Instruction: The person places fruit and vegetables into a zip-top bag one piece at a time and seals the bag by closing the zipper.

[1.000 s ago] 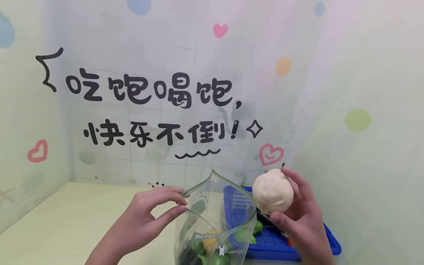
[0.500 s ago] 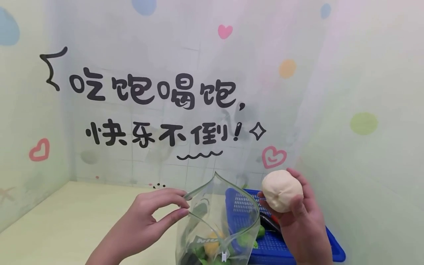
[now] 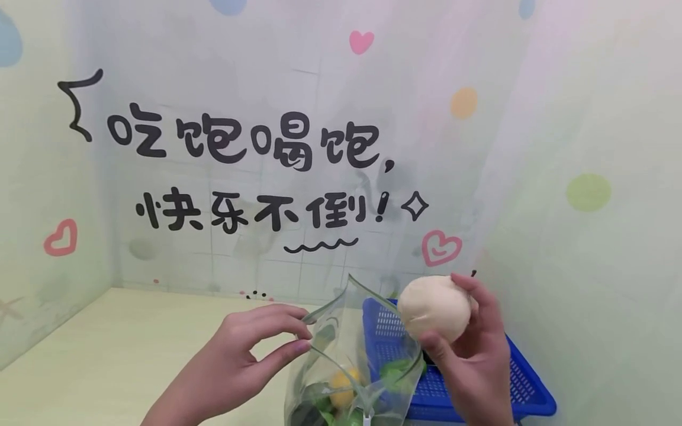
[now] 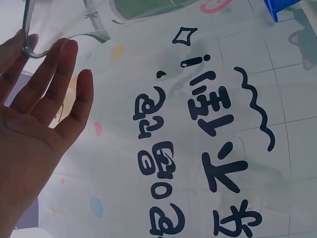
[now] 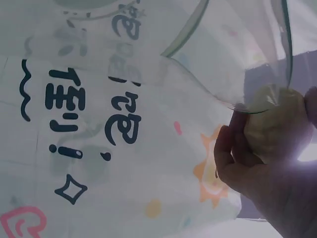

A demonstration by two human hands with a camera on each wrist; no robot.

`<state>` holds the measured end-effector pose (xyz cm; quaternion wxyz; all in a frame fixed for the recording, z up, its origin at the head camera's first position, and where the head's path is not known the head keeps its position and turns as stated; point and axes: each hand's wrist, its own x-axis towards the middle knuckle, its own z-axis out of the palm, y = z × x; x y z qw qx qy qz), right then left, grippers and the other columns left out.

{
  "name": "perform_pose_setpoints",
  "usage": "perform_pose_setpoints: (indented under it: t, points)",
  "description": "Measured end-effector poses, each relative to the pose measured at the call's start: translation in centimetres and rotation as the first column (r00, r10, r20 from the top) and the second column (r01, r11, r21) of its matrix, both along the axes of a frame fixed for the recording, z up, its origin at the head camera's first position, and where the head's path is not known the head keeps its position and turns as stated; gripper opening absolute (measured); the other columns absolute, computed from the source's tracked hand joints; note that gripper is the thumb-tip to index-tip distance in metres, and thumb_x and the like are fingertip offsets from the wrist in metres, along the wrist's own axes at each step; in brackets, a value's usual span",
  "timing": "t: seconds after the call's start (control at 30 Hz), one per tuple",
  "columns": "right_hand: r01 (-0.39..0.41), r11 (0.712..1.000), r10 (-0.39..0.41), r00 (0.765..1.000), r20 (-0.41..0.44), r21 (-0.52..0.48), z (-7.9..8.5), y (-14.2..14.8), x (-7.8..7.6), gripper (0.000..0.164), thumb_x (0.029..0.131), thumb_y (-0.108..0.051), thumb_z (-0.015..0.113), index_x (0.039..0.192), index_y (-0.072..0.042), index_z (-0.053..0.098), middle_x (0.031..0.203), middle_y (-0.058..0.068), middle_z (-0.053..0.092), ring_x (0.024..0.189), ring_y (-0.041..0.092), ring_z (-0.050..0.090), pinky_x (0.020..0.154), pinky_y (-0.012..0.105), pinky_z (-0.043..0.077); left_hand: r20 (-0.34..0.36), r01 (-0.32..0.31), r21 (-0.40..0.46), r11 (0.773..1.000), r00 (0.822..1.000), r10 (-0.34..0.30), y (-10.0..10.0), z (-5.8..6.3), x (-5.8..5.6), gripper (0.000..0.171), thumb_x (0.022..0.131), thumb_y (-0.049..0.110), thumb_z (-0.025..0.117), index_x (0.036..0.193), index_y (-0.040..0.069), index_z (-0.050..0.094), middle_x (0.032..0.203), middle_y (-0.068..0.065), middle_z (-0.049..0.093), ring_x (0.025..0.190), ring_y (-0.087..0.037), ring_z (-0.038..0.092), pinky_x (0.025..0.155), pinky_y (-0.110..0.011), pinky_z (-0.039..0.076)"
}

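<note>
My left hand point(image 3: 250, 355) pinches the left rim of a clear zip bag point(image 3: 319, 313) between thumb and fingers. The same grip shows in the left wrist view, where the hand point(image 4: 44, 104) holds the bag's edge at the upper left. The bag's mouth gapes wide, and green pieces and a yellow one point(image 3: 343, 387) lie inside. In my right hand point(image 3: 479, 349) is a round, creased, cream-white ball point(image 3: 434, 307), bun-like in shape, held by thumb and fingers at the bag's right rim. The right wrist view shows the ball point(image 5: 272, 131) overlapping the bag's edge.
A blue perforated basket point(image 3: 527, 378) stands behind the bag and right hand, with green items partly hidden in it. The pale table point(image 3: 122, 343) extends to the left. A printed curtain-like wall point(image 3: 256, 71) closes off the back and sides.
My right hand turned the ball over palm-up half a second ago, then turned back and moved it left to the bag's rim. My left hand keeps its pinch, shifting slightly right.
</note>
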<state>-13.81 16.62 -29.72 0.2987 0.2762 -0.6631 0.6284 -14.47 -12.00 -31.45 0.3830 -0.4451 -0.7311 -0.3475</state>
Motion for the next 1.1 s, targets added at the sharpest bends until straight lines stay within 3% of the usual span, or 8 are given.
perform_pose_setpoints:
  t: [0.07, 0.17, 0.27, 0.37, 0.47, 0.67, 0.9, 1.1]
  points:
    - [-0.004, 0.995, 0.012, 0.997, -0.081, 0.099, -0.2, -0.3, -0.4, 0.078, 0.076, 0.019, 0.069, 0.143, -0.003, 0.035, 0.131, 0.018, 0.047, 0.1, 0.026, 0.062, 0.072, 0.029, 0.059, -0.026, 0.023, 0.004, 1.0, 0.999, -0.023, 0.1, 0.1, 0.0, 0.026, 0.08, 0.005, 0.076, 0.096, 0.024, 0.066, 0.097, 0.015, 0.065, 0.102, -0.015, 0.063, 0.095, -0.039, 0.05]
    - [0.043, 0.957, 0.027, 0.971, -0.237, 0.285, -0.5, -0.6, -1.0, 0.083, 0.071, 0.01, 0.079, 0.141, 0.001, 0.037, 0.132, 0.017, 0.049, 0.104, 0.022, 0.06, 0.071, 0.025, 0.059, -0.036, 0.058, 0.009, 0.998, 0.998, -0.058, 0.3, 0.2, 0.1, 0.026, 0.08, 0.003, 0.075, 0.096, 0.022, 0.066, 0.098, 0.013, 0.066, 0.101, -0.016, 0.063, 0.092, -0.022, 0.049]
    - [0.145, 0.877, 0.01, 0.947, -0.32, 0.459, -0.8, -1.0, -1.2, 0.085, 0.07, -0.01, 0.085, 0.142, -0.005, 0.04, 0.138, 0.012, 0.046, 0.117, 0.023, 0.052, 0.076, 0.031, 0.059, -0.034, 0.075, 0.01, 0.997, 0.997, -0.074, 0.5, 0.3, 0.1, 0.025, 0.08, 0.003, 0.075, 0.096, 0.021, 0.067, 0.1, 0.01, 0.066, 0.101, -0.017, 0.063, 0.087, -0.017, 0.049]
    - [0.215, 0.784, -0.03, 0.95, -0.31, 0.582, -0.8, -1.3, -1.2, 0.083, 0.075, -0.027, 0.083, 0.145, -0.015, 0.039, 0.145, 0.006, 0.039, 0.128, 0.023, 0.042, 0.085, 0.045, 0.055, -0.017, 0.07, 0.001, 0.998, 0.997, -0.07, 0.4, 0.2, 0.1, 0.024, 0.081, 0.004, 0.075, 0.097, 0.02, 0.067, 0.101, 0.01, 0.066, 0.102, -0.016, 0.063, 0.086, -0.017, 0.05]
    - [0.262, 0.73, -0.082, 0.95, -0.3, 0.631, -0.8, -1.5, -1.1, 0.078, 0.079, -0.032, 0.079, 0.145, -0.022, 0.039, 0.146, -0.001, 0.039, 0.13, 0.018, 0.041, 0.092, 0.048, 0.051, -0.012, 0.063, -0.008, 0.998, 0.998, -0.063, 0.3, 0.1, 0.0, 0.025, 0.081, 0.004, 0.075, 0.097, 0.02, 0.068, 0.101, 0.011, 0.066, 0.102, -0.015, 0.063, 0.087, -0.017, 0.05]
    - [0.322, 0.742, -0.098, 0.92, -0.379, 0.588, -0.6, -1.1, -1.3, 0.061, 0.084, -0.022, 0.075, 0.138, -0.019, 0.048, 0.135, -0.003, 0.053, 0.123, 0.013, 0.049, 0.094, 0.033, 0.051, -0.024, 0.014, -0.002, 1.0, 1.0, -0.014, 0.0, 0.2, 0.0, 0.025, 0.08, 0.005, 0.076, 0.096, 0.022, 0.068, 0.098, 0.011, 0.067, 0.101, -0.014, 0.063, 0.094, -0.029, 0.05]
    - [0.354, 0.766, -0.105, 0.892, -0.439, 0.537, -0.6, -0.6, -1.7, 0.048, 0.087, -0.012, 0.071, 0.132, -0.017, 0.055, 0.129, 0.001, 0.058, 0.117, 0.015, 0.055, 0.097, 0.024, 0.048, -0.029, -0.025, 0.031, 0.999, 0.999, 0.025, -0.2, 0.3, -0.2, 0.027, 0.078, 0.002, 0.076, 0.094, 0.022, 0.067, 0.094, 0.013, 0.066, 0.1, -0.014, 0.063, 0.091, -0.016, 0.047]
    - [0.34, 0.781, -0.085, 0.889, -0.45, 0.524, -0.8, -0.6, -2.0, 0.042, 0.087, -0.01, 0.07, 0.127, -0.016, 0.059, 0.128, 0.003, 0.058, 0.116, 0.017, 0.056, 0.096, 0.02, 0.047, 0.041, -0.098, 0.043, 0.994, 0.995, 0.096, -0.4, 0.2, -0.2, 0.021, 0.082, 0.005, 0.075, 0.092, 0.022, 0.066, 0.094, 0.011, 0.068, 0.102, -0.015, 0.063, 0.094, -0.018, 0.046]
